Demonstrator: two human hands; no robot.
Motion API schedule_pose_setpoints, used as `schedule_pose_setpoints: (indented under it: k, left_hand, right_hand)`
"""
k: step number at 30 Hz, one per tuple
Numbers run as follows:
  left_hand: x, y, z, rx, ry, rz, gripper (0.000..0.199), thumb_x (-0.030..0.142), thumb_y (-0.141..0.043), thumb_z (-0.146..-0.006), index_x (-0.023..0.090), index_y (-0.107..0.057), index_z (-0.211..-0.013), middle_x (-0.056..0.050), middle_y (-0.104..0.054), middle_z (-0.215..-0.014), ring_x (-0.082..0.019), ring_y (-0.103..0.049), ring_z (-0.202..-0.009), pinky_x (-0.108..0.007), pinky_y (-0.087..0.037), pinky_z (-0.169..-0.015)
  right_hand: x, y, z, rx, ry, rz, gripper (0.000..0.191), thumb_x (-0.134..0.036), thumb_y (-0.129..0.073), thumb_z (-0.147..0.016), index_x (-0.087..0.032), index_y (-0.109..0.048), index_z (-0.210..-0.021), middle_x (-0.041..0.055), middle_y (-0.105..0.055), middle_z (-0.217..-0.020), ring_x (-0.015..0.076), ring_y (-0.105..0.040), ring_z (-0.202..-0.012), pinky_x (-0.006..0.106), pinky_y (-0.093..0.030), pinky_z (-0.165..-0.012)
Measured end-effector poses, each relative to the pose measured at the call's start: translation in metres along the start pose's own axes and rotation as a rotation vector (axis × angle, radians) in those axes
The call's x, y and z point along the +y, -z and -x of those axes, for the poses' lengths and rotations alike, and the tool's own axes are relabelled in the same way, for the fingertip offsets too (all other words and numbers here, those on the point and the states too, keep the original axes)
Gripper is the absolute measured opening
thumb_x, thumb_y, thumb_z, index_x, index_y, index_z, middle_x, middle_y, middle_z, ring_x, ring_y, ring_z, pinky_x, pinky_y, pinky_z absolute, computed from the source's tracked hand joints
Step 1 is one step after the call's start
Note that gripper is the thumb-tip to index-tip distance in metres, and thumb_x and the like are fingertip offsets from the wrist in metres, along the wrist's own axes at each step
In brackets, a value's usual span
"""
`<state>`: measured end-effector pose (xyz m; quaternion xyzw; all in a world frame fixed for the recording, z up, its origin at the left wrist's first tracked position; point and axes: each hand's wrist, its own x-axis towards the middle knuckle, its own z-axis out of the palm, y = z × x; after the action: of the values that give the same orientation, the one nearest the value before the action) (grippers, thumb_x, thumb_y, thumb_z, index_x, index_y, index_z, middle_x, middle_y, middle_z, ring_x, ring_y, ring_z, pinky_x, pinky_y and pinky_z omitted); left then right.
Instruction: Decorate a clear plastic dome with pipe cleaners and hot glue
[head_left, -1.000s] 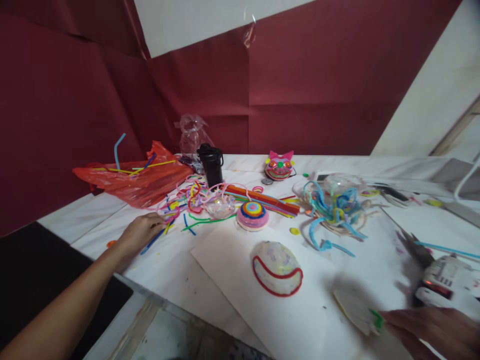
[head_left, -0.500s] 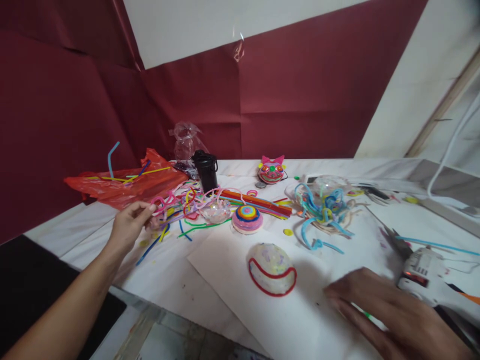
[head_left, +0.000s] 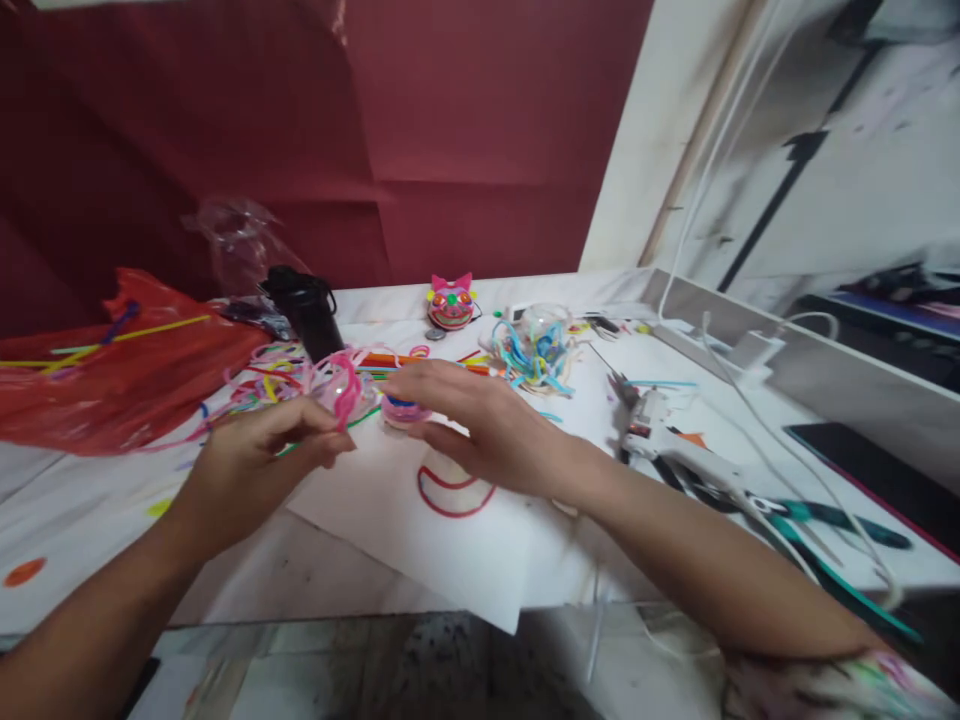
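My left hand [head_left: 274, 455] pinches a looped pink pipe cleaner [head_left: 346, 390] between thumb and fingertips. My right hand [head_left: 487, 425] reaches in from the right, fingers stretched and thumb apart, in front of a dome with coiled pink and blue rings [head_left: 403, 412]. Its fingers hide part of that dome; whether they touch it I cannot tell. Below this hand, a pale dome edged with a red crescent outline [head_left: 457, 512] lies on a white paper sheet [head_left: 405, 560]. Its upper part is covered by my right hand.
Red plastic [head_left: 150, 390] and a black bottle [head_left: 304, 310] stand at left. A pink cat-eared face [head_left: 451, 303] sits at the back. Tangled blue pipe cleaners [head_left: 532, 355] lie behind my right hand. A glue gun [head_left: 652, 425], cables and green-handled pliers [head_left: 840, 520] lie at right.
My right hand has moved left and forward, from the paper's right side to the ringed dome. My left hand has drawn nearer with the pink pipe cleaner. The view has swung right.
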<state>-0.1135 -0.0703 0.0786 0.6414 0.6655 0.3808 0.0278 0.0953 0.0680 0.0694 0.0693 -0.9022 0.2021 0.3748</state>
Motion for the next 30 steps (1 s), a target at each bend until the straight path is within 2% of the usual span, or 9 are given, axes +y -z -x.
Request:
schedule_pose_setpoints:
  k: [3,7,12,18,21,23,27,30]
  left_hand:
    - [0.017,-0.013,-0.018,-0.096,-0.125,-0.038,0.024,0.045,-0.063,-0.078,0.024,-0.066,-0.066,0.004,-0.063,-0.057,-0.012,-0.055,-0.053,-0.024,-0.039,-0.053]
    - [0.025,-0.025,-0.028,-0.157,-0.175,-0.064,0.026,0.046,-0.061,-0.077,0.024,-0.065,-0.063,0.003,-0.063,-0.056,-0.013,-0.054,-0.052,-0.025,-0.036,-0.053]
    - [0.022,-0.031,-0.028,-0.170,-0.223,-0.142,0.027,0.046,-0.058,-0.077,0.024,-0.065,-0.064,0.001,-0.066,-0.061,-0.015,-0.057,-0.058,-0.027,-0.038,-0.059]
    - [0.018,-0.026,-0.033,-0.216,-0.250,-0.161,0.028,0.044,-0.048,-0.083,0.025,-0.067,-0.078,-0.002,-0.072,-0.079,-0.020,-0.062,-0.076,-0.029,-0.043,-0.072]
    - [0.016,-0.022,-0.034,-0.270,-0.227,-0.145,0.031,0.042,-0.043,-0.087,0.022,-0.061,-0.071,0.000,-0.065,-0.070,-0.017,-0.058,-0.069,-0.027,-0.042,-0.067]
    - [0.013,-0.020,-0.035,-0.311,-0.211,-0.110,0.034,0.040,-0.040,-0.090,0.021,-0.056,-0.067,0.001,-0.060,-0.065,-0.015,-0.055,-0.063,-0.025,-0.040,-0.063]
    - [0.002,-0.018,-0.038,-0.354,-0.142,0.039,0.029,0.040,-0.040,-0.092,0.021,-0.058,-0.081,0.003,-0.059,-0.065,-0.014,-0.054,-0.062,-0.024,-0.041,-0.061]
    - [-0.006,-0.016,-0.040,-0.327,-0.078,0.097,0.027,0.043,-0.043,-0.091,0.021,-0.058,-0.083,0.003,-0.058,-0.064,-0.013,-0.052,-0.057,-0.022,-0.039,-0.056]
  right_hand:
    - [0.011,0.003,-0.008,-0.038,0.034,0.042,0.019,-0.016,-0.050,-0.095,-0.016,-0.061,-0.111,0.0100,-0.065,-0.113,0.0188,-0.059,-0.111,0.034,-0.046,-0.095]
    - [0.015,0.007,-0.004,-0.093,0.016,0.120,0.019,-0.024,-0.047,-0.098,-0.014,-0.064,-0.096,0.0069,-0.066,-0.090,0.0158,-0.061,-0.085,0.028,-0.047,-0.079]
    - [0.013,0.006,0.005,-0.124,0.028,0.127,0.027,-0.029,-0.044,-0.099,-0.013,-0.064,-0.092,0.0097,-0.065,-0.093,0.0172,-0.060,-0.086,0.028,-0.047,-0.076]
    - [0.023,0.003,0.005,-0.083,-0.020,0.060,0.030,-0.033,-0.045,-0.099,-0.014,-0.064,-0.086,0.0107,-0.067,-0.093,0.0181,-0.062,-0.088,0.030,-0.047,-0.080]
    - [0.028,0.001,0.004,-0.016,-0.123,-0.094,0.030,-0.038,-0.052,-0.095,-0.015,-0.065,-0.083,0.0078,-0.068,-0.088,0.0164,-0.061,-0.081,0.029,-0.047,-0.076]
    - [0.032,-0.003,0.004,0.016,-0.235,-0.285,0.032,-0.044,-0.058,-0.091,-0.015,-0.066,-0.082,0.0056,-0.067,-0.084,0.0153,-0.061,-0.077,0.028,-0.047,-0.073]
    - [0.039,-0.012,0.003,0.035,-0.460,-0.764,0.039,-0.052,-0.071,-0.076,-0.015,-0.065,-0.082,0.0019,-0.066,-0.077,0.0131,-0.060,-0.071,0.027,-0.048,-0.070]
    - [0.041,-0.017,0.000,0.070,-0.551,-0.957,0.038,-0.049,-0.079,-0.070,-0.015,-0.065,-0.081,0.0009,-0.068,-0.074,0.0125,-0.061,-0.070,0.027,-0.048,-0.072]
